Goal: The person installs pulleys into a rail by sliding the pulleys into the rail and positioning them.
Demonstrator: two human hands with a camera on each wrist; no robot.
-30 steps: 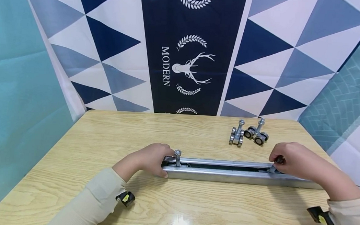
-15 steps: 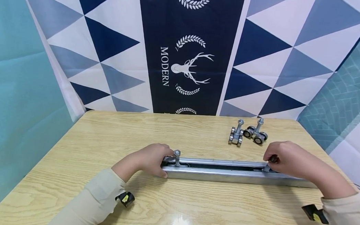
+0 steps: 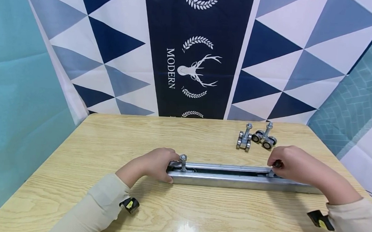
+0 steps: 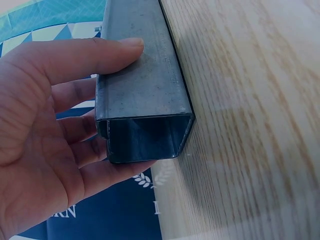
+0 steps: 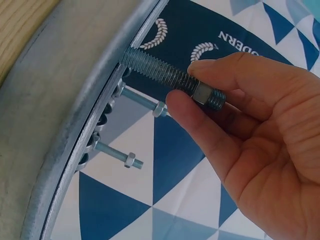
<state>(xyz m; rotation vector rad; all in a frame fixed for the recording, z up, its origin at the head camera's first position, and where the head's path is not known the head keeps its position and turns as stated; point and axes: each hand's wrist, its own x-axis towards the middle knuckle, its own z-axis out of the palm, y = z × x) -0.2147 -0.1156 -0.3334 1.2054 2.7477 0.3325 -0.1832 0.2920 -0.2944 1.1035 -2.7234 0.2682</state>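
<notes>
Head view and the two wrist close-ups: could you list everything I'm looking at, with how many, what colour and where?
Table: 1, pale wood, under everything.
Metal rail: 1, silver-grey, lying on the table between the hands.
Left bolt: 1, silver, standing in the rail's slot near its left end.
Right bolt: 1, grey, sticking out of the slot, with a nut.
Wheeled trolleys: 2, silver and black, beyond the rail, right.
Backdrop: 1, navy, blue-grey and white, behind the table.
Left hanging: 1, teal, left side.
Wrist devices: 2, black with yellow, one per wrist.
Sleeves: 2, cream, on both arms.
Left hand: 1, bare, gripping the rail's left end.
Right hand: 1, bare, pinching the right bolt.
</notes>
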